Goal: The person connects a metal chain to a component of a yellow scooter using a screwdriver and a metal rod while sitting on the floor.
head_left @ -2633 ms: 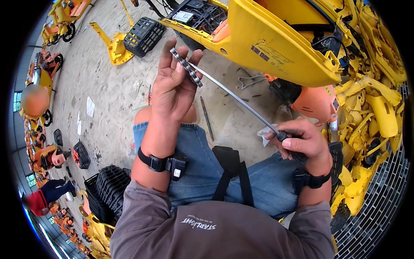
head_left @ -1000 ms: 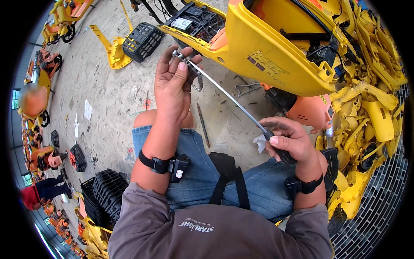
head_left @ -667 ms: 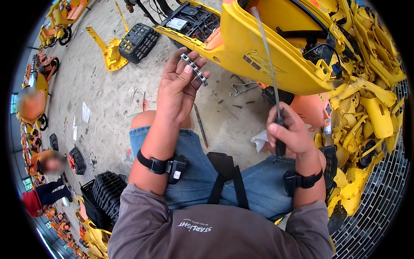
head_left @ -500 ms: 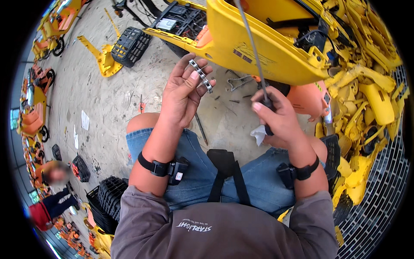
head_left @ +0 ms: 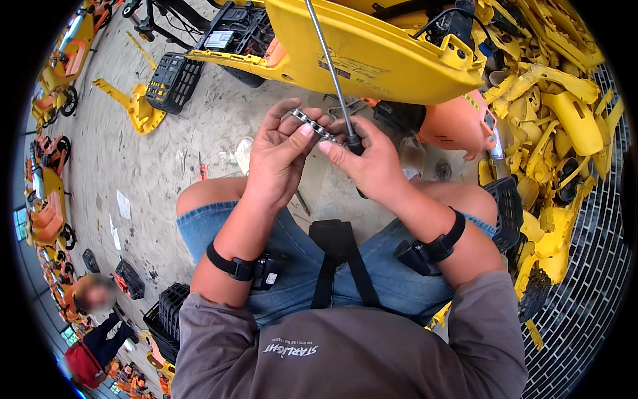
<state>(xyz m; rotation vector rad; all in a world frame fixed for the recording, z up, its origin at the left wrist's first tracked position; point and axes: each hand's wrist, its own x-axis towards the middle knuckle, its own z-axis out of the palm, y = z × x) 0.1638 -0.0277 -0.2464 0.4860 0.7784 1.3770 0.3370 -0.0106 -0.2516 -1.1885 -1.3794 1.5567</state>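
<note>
A short piece of metal roller chain [head_left: 312,124] is pinched between the thumb and fingers of my left hand [head_left: 276,149], held up over my knees. My right hand [head_left: 373,159] is closed round the black handle of a long screwdriver [head_left: 328,63], its steel shaft pointing up and away from me. The right thumb and fingertips meet the right end of the chain, close beside the left fingers. Whether they grip that end too, I cannot tell.
Just beyond my hands stands a large yellow scooter body [head_left: 392,66], with an orange plastic shell [head_left: 455,126] to its right. Broken yellow panels [head_left: 571,120] pile up on the right. Black basket [head_left: 174,83] lies far left; a person in red [head_left: 86,364] is at lower left.
My right hand has come left with the screwdriver and now meets the chain in my left hand. The view has shifted, so the scooter body sits higher and farther left.
</note>
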